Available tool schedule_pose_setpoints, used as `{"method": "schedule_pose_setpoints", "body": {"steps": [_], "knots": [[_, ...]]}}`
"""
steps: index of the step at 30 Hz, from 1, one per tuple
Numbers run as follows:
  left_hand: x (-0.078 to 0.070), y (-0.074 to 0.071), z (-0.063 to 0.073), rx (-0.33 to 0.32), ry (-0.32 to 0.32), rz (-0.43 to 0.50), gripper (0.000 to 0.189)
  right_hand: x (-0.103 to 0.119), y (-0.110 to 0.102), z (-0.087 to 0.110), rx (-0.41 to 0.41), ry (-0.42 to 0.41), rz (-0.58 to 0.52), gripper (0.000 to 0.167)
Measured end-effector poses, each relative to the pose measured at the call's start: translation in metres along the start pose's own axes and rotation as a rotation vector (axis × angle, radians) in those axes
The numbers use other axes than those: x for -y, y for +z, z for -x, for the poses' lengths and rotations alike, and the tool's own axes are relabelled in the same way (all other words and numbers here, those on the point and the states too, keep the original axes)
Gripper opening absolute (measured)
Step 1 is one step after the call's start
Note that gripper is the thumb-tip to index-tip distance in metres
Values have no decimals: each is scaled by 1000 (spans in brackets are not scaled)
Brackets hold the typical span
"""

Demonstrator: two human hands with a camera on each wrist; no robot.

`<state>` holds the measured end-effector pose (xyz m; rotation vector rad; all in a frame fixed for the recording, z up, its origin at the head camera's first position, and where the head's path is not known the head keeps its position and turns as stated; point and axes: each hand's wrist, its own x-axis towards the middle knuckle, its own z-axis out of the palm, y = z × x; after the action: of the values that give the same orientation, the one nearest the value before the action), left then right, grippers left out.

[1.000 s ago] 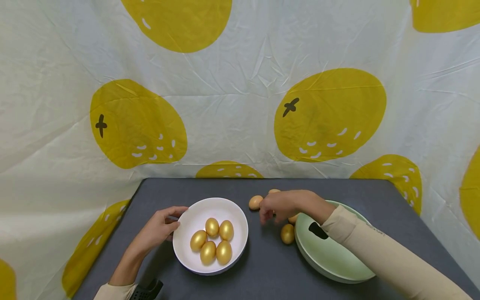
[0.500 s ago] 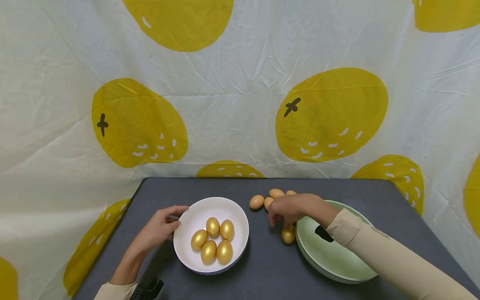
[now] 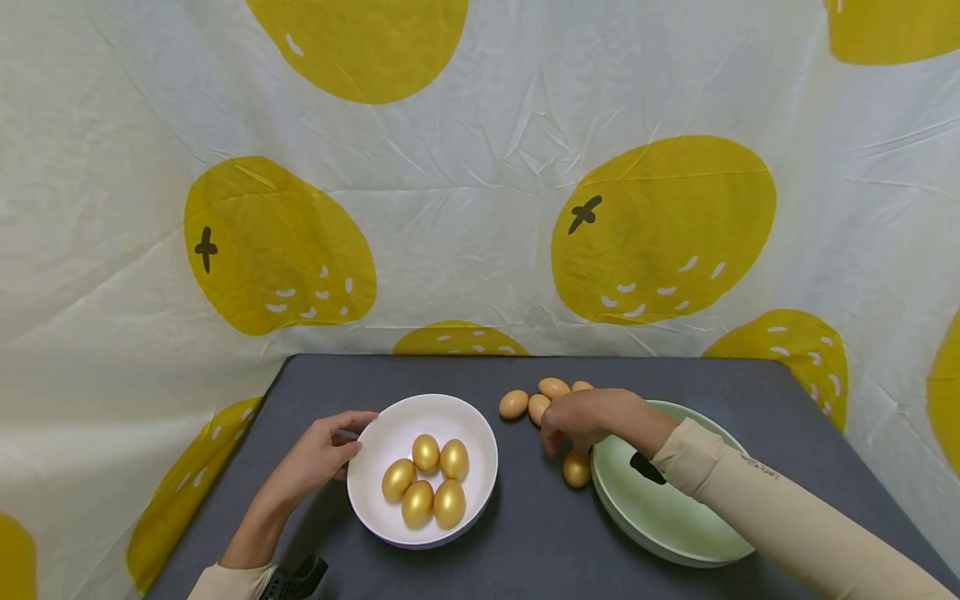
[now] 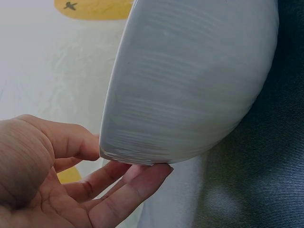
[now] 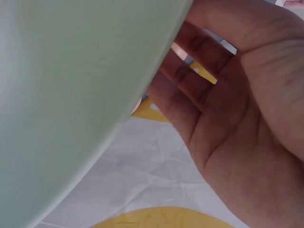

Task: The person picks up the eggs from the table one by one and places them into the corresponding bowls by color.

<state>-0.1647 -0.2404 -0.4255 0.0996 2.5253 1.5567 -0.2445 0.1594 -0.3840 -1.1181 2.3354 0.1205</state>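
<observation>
In the head view my left hand [image 3: 327,450] holds the rim of a white bowl [image 3: 480,429], in which several shiny gold eggs [image 3: 417,504] lie. The left wrist view shows the thumb at the rim and the fingers [image 4: 130,192] against the bowl's outer wall. My right hand [image 3: 585,419] reaches down among the eggs on the table, left of a pale green bowl [image 3: 675,512]. Brown eggs [image 3: 554,387] lie behind and left of it, a gold egg [image 3: 577,471] just in front. Its fingertips are hidden behind the green bowl in the right wrist view; I cannot tell whether they hold an egg.
The dark grey table [image 3: 405,372] stands before a white cloth [image 3: 465,250] printed with large yellow fruit. A gap of table separates the two bowls. My right forearm [image 3: 780,508] crosses over the green bowl, and a black band [image 3: 292,581] shows at my left wrist.
My right hand has shifted slightly right and lowered toward the eggs near the green bowl, uncovering brown eggs at its left. The left hand and white bowl stay in place.
</observation>
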Motion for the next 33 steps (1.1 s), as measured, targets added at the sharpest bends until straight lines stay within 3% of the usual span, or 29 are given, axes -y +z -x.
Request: {"method": "schedule_pose_setpoints", "body": {"steps": [3, 11, 23, 33], "knots": [[0, 0, 0, 1, 0, 1, 45, 1, -1, 2, -4, -10, 29, 30], [0, 0, 0, 6, 1, 2, 45, 6, -1, 6, 29, 68, -2, 39], [0, 1, 1, 6, 4, 2, 45, 7, 6, -8, 45, -53, 200, 30], [4, 2, 0, 1, 11, -4, 46, 10, 7, -11, 34, -6, 108, 46]]}}
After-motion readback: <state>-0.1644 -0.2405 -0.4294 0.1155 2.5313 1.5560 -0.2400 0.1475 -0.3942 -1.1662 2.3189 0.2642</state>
